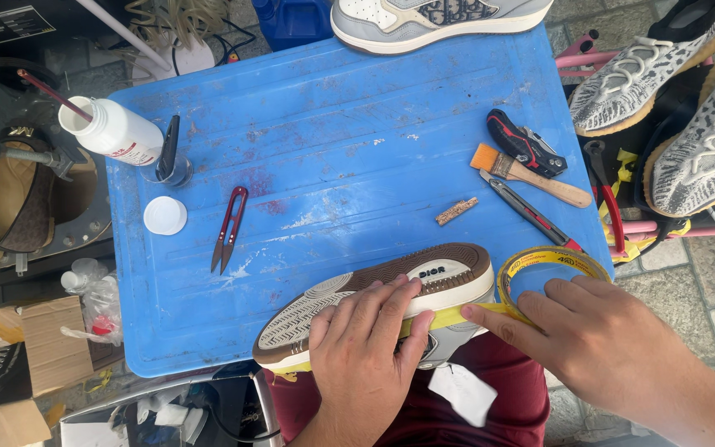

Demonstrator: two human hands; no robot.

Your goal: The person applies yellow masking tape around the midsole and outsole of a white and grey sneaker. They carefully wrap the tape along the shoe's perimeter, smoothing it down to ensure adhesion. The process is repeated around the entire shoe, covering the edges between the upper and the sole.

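While sole-up, sneaker (374, 302): brown-white | left hand (363, 348) grip presses it | right hand (597, 331) grip pinches yellow tape (457, 314)

Your left hand (366, 352) covered the sneaker's (357, 302) sidewall, and the upper below it stayed hidden. Your right hand (597, 335) hid the tape roll's (539, 263) near rim. Far beyond both hands, the frame's top edge cropped a second sneaker (432, 21).

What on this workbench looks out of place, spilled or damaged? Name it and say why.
The white bottle lies tipped on its side, open, a stick in its mouth, and its white cap sits apart. The blue table is scratched and stained.
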